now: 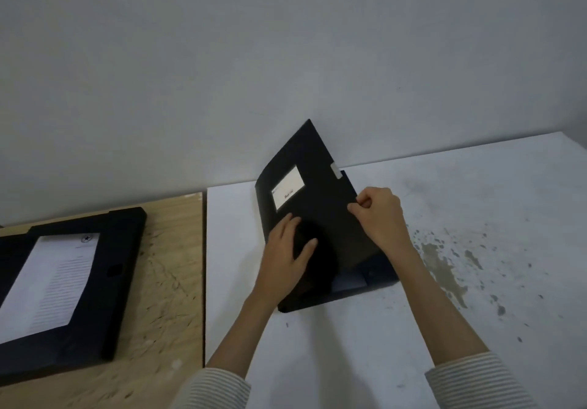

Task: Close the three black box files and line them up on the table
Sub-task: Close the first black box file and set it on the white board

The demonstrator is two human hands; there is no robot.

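Observation:
A black box file (320,205) lies on the white table (365,345) near the wall. Its lid, with a white label (287,192), stands partly raised and tilted over the tray. My right hand (379,218) pinches the lid's right edge. My left hand (290,246) rests flat on the lid's lower left part, fingers spread. Paper shows in the gap under the lid at the front. A second black box file (108,281) lies open on the wooden table at the left, a printed sheet (54,281) inside it. No third file is in view.
The wooden table (165,281) abuts the white one along a dark seam. The white table's right part carries dark stains and chipped patches (444,262). A plain grey wall rises right behind both tables.

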